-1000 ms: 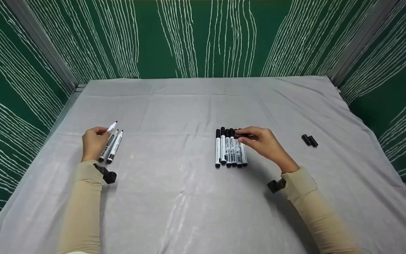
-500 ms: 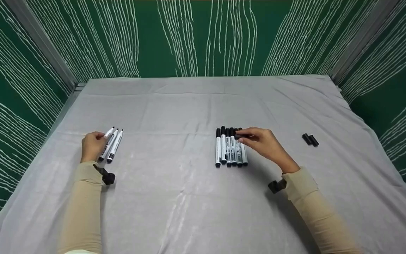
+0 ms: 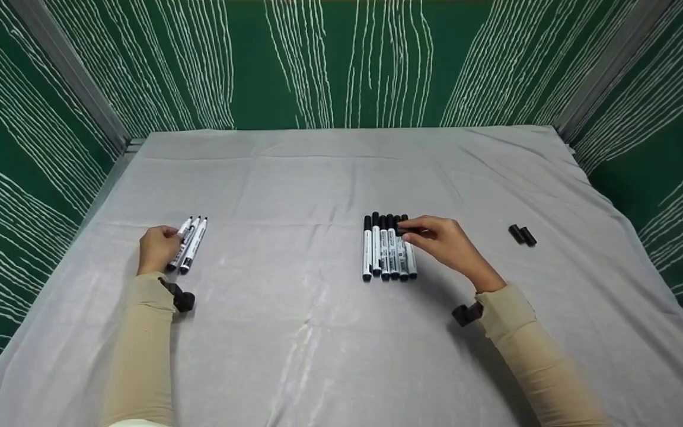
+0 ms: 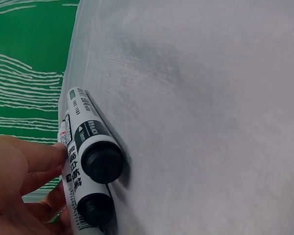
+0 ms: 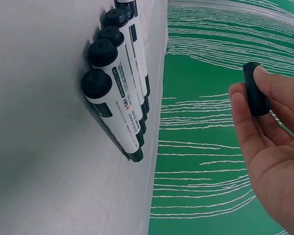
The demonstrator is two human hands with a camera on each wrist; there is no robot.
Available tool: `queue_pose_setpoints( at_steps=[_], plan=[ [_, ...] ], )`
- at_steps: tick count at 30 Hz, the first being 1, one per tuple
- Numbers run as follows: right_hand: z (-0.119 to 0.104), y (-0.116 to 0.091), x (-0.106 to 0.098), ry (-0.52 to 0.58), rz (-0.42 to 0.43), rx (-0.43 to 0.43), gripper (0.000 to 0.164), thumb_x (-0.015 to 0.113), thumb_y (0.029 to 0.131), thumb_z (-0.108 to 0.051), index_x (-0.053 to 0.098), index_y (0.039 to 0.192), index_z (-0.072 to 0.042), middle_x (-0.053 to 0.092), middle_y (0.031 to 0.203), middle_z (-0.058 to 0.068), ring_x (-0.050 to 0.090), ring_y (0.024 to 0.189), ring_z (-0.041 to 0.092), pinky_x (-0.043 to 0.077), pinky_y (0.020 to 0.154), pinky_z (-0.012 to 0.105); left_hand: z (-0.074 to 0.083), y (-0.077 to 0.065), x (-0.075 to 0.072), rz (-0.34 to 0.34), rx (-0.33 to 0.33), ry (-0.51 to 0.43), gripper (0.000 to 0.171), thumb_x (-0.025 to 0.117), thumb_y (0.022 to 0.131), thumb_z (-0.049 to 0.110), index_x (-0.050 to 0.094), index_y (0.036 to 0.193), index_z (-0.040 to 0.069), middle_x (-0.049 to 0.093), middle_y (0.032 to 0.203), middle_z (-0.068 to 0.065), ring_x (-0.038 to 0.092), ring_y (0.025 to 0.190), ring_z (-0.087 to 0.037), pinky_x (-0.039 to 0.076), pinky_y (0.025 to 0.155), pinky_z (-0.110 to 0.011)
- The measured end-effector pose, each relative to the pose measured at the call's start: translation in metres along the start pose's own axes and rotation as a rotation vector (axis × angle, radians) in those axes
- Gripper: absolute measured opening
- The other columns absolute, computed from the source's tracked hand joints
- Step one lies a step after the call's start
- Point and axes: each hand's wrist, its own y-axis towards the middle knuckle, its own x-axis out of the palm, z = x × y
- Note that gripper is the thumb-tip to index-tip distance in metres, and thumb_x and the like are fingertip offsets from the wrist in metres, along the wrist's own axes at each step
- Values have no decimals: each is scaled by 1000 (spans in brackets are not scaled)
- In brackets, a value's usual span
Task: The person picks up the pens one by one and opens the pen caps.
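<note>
At the left of the table, my left hand [image 3: 156, 250] pinches an uncapped white marker [image 3: 185, 226], laid along the left side of two more uncapped markers [image 3: 194, 246]. Their dark tips point away from me. In the left wrist view my thumb lies at the side of the bundle, and the nearest marker [image 4: 90, 129] partly hides the held one. My right hand [image 3: 445, 240] pinches a black marker cap [image 5: 255, 90] between thumb and fingers. It hovers over the right end of a row of several capped markers [image 3: 384, 249], overlapping their caps in the head view.
Two loose black caps [image 3: 522, 235] lie side by side on the right of the table. A wrinkled grey cloth [image 3: 294, 196] covers the tabletop. Green walls [image 3: 258, 65] with white lines stand behind and at both sides.
My left hand has lowered its marker from above the pair to lie beside them, its tip drawing back toward me. My right hand has stayed nearly still with the cap.
</note>
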Motion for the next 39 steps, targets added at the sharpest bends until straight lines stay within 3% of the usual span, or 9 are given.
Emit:
queue_pose_setpoints(
  at_steps=[4,8,14,23,31,39],
  plan=[
    [1,0,1,-5,5,-5,29,63,91,-6,66,118,3,67,115,20,66,99,32,48,82,12,0,-1,0,-22,-13,5,34,49,94,11,60,116,-11,61,109,-27,56,91,-29,43,72,-30],
    [1,0,1,9,8,-17,29,65,90,-8,67,117,1,68,114,18,67,98,29,49,82,13,0,-2,0,-27,-21,-6,36,47,95,12,59,120,-11,60,114,-28,56,97,-31,45,81,-36],
    [1,-1,0,23,7,-24,29,66,90,-11,68,117,-1,68,114,17,67,98,28,50,81,14,0,-2,0,1,-11,-16,36,46,95,12,59,120,-10,60,116,-29,56,103,-35,44,91,-43],
    [-21,-7,-6,30,26,1,27,63,90,-1,65,116,8,65,116,24,64,103,35,48,84,13,7,-5,-1,86,47,-60,34,43,96,10,62,117,-8,60,113,-29,57,101,-37,44,89,-45],
    [20,-2,-12,-29,162,-12,26,68,88,-14,71,112,-3,66,112,14,61,95,18,47,80,14,28,-5,13,143,182,-74,32,45,95,7,62,116,-10,58,112,-28,57,100,-37,45,88,-44],
    [52,-6,-32,-40,263,82,29,67,90,-16,69,114,0,63,109,20,52,89,-6,42,79,5,48,-8,30,85,245,-107,31,44,95,8,63,116,-7,63,107,-24,57,97,-32,45,79,-36]
  ],
)
